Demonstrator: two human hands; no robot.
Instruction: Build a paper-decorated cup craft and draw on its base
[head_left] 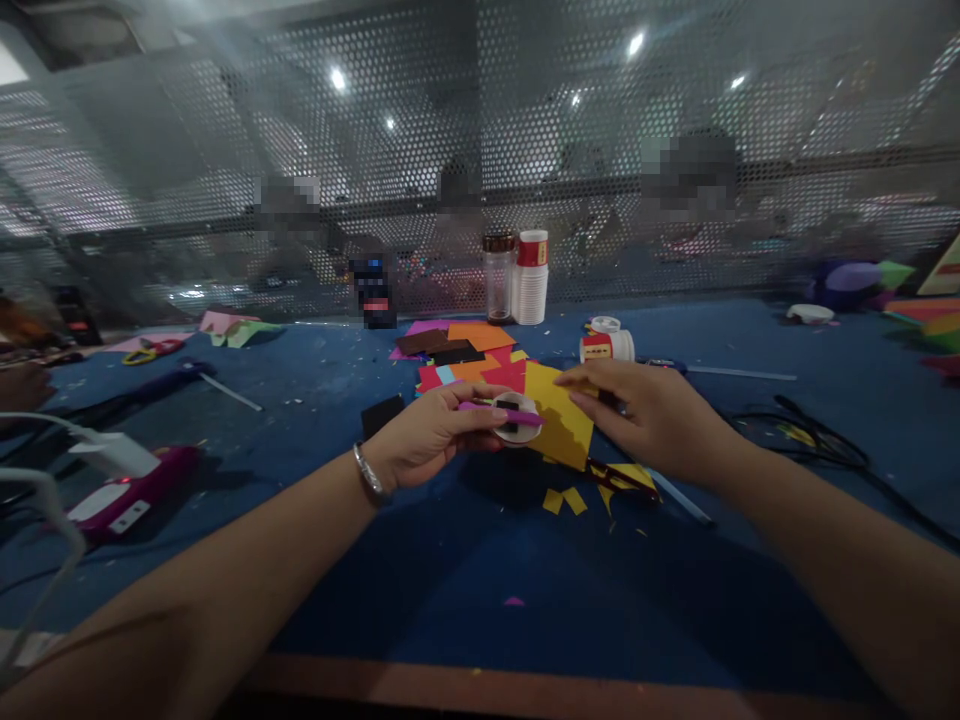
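Observation:
My left hand (442,425), with a silver bracelet at the wrist, is closed on a small round white piece (525,432) and a purple strip (525,415). Something black shows on the white piece. To the right, my right hand (637,405) is over the edge of a yellow sheet (559,425), its fingers apart and nothing visible in them. Whether its fingertips touch the sheet is unclear. Dark-handled scissors (622,480) lie by the sheet's lower right corner, next to small yellow scraps (574,500).
Behind the hands are coloured sheets (480,335), a clear jar (499,285), stacked paper cups (532,290) and a tipped cup (619,347). A purple power strip (135,495) lies left. Glue guns (184,370) and black cable (832,455) lie at the sides. A person's hand (22,390) shows far left.

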